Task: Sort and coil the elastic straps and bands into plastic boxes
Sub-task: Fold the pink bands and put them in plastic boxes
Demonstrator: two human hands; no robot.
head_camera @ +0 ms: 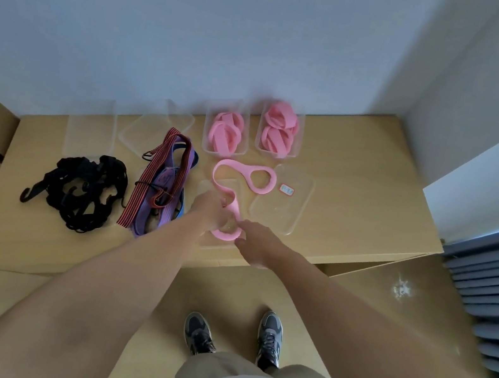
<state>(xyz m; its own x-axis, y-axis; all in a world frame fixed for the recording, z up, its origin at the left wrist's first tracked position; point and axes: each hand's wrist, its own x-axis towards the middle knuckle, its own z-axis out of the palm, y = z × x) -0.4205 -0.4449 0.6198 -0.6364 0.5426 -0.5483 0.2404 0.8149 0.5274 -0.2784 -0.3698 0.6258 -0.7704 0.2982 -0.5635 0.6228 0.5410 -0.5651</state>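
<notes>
In the head view I am watching both hands working at the near edge of the table (359, 181); the left hand (209, 210) is curling its grip around the middle run of the pink band (232, 164), and the right hand (257, 240) is pinching the band's near loop just beside it, though blur is softening the fingers; the rest of the band is snaking away from the two grips, ending in a flat loop lying on the table beyond them; behind it two plastic boxes (226, 133) (280, 131) are holding coiled pink bands, side by side against the wall; a clear lid (286, 202) is lying right of the band; the striped straps (162, 183) and the black hooked straps (84, 189) are lying in heaps to the left, well apart from the grips.
</notes>
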